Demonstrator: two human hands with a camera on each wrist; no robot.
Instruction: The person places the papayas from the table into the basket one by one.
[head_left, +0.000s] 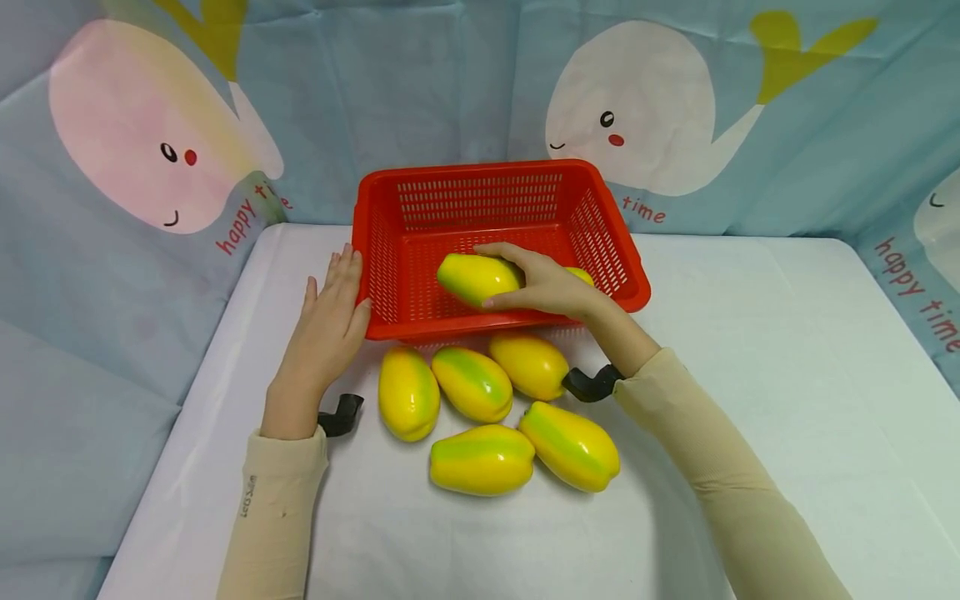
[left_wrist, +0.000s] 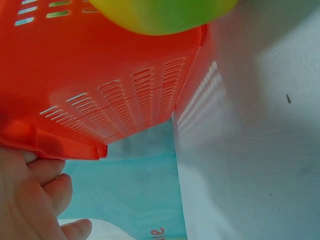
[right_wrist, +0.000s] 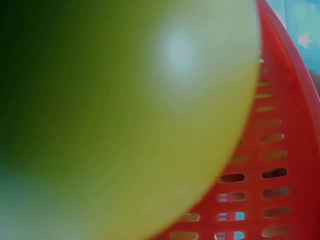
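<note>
My right hand [head_left: 543, 283] grips a yellow-green papaya [head_left: 474, 279] from above, thumb on the near side and fingers over the far side. The fruit is over the inside of a red slotted plastic basket [head_left: 480, 172]. Part of another papaya [head_left: 581, 275] shows beyond that hand, mostly hidden. A blurred papaya surface [right_wrist: 150, 125] fills most of the right wrist view. My left hand [head_left: 327, 321] rests against the basket's left side, fingers straight along the rim. In the left wrist view, its fingers [left_wrist: 57, 192] touch the underside of the basket rim [left_wrist: 65, 150].
Several papayas [head_left: 482, 460] lie on the white tablecloth [head_left: 750, 375] in front of the basket, the nearest ones close to its front wall. A blue whale-print curtain [head_left: 450, 100] stands right behind the basket. Black wrist mounts [head_left: 592, 383] stick out beneath both wrists.
</note>
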